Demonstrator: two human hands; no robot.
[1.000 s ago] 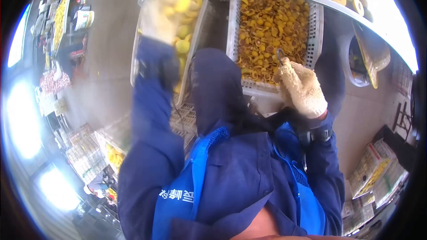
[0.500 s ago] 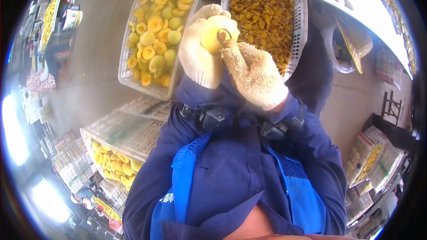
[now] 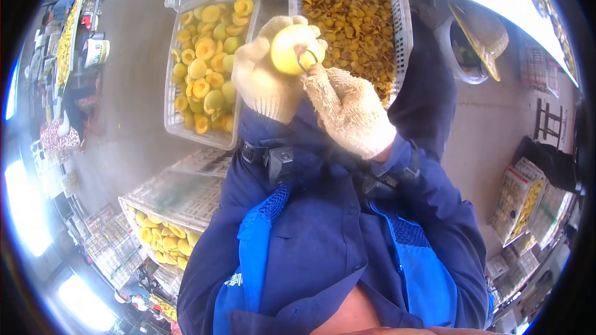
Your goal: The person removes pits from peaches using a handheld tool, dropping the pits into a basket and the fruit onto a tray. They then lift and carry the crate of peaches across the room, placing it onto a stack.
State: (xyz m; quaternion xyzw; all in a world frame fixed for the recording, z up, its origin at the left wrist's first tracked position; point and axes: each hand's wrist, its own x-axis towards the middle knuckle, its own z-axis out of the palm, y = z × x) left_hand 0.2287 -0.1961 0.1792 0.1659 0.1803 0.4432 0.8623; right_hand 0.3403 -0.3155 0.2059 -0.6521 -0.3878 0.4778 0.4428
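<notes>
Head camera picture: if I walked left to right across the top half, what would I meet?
White bucket → crate of yellow fruit → crate of brownish-yellow scraps → straw-coloured hat.

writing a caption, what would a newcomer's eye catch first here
Probably the pale yellow halved fruit in the white-gloved left hand, met by a curved metal loop tool in the fuzzy cream-gloved right hand. Behind them, a white plastic crate brims with brownish-orange scraps.

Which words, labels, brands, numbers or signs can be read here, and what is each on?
None reads with certainty.
Blue vest: white characters, partly hidden by a fold; unreadable.
White bucket in the background: coloured print, too small and blurred to read.
</notes>
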